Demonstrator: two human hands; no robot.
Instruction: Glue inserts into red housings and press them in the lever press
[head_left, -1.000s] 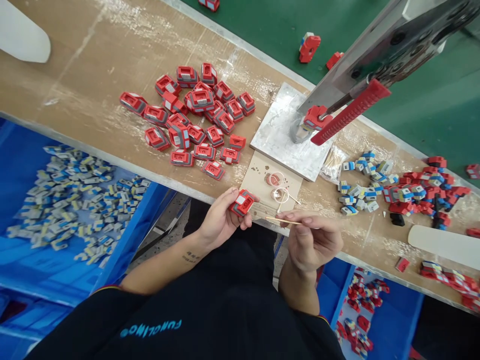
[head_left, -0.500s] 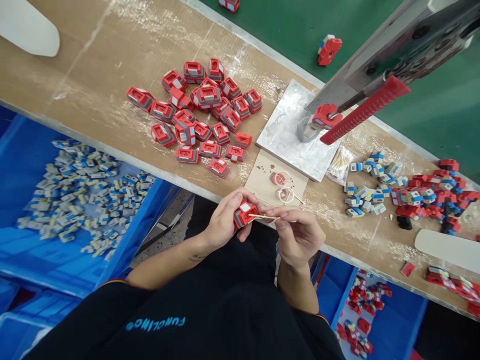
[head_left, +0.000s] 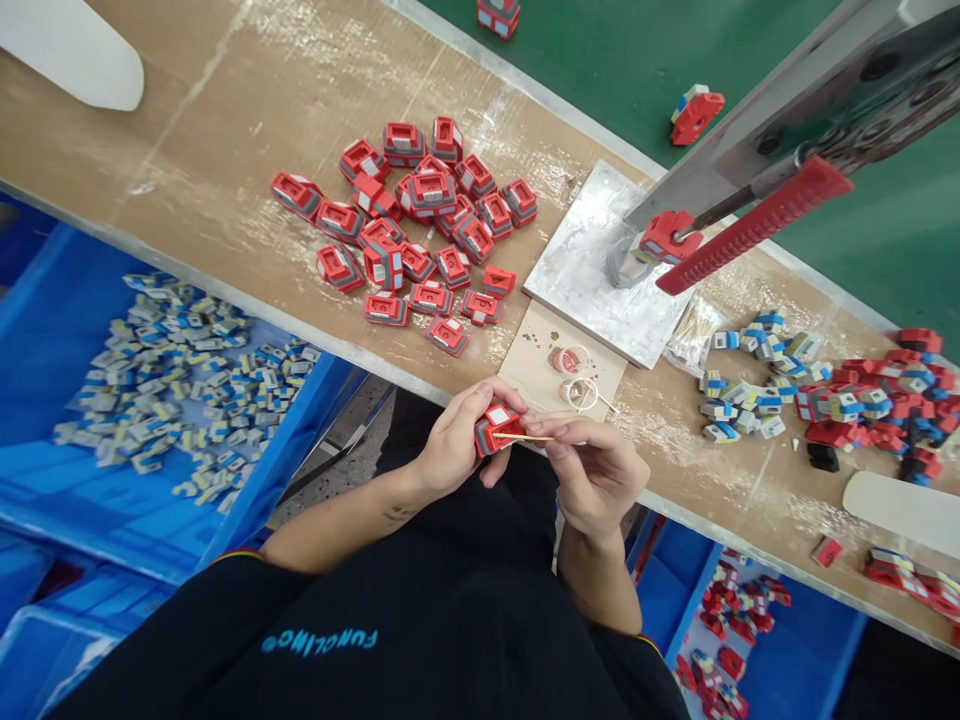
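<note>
My left hand (head_left: 455, 440) is closed around a red toy vehicle part (head_left: 491, 427) with a grey band and white windows, held just over the table's near edge. Between thumb and fingers of my right hand (head_left: 596, 470) is a thin wooden stick (head_left: 525, 437), its far tip against the red part. Beyond my hands, a small clear cup (head_left: 579, 394) and a cup with reddish contents (head_left: 568, 361) stand on a piece of spotted cardboard (head_left: 529, 345). Many similar red parts (head_left: 431, 190) lie in a cluster on the table, ahead and to the left.
A press with a red handle (head_left: 757, 225) stands on a metal plate (head_left: 574, 250). A bag of sticks (head_left: 691, 330), grey-blue pieces (head_left: 742, 400) and red-blue toys (head_left: 877, 400) lie to the right. Blue bins of grey pieces (head_left: 202, 390) and red toys (head_left: 724, 630) flank me below.
The view has shifted slightly, so the table and its contents sit farther right. The stick's tip has moved a little left across the red part; both hands keep their hold.
</note>
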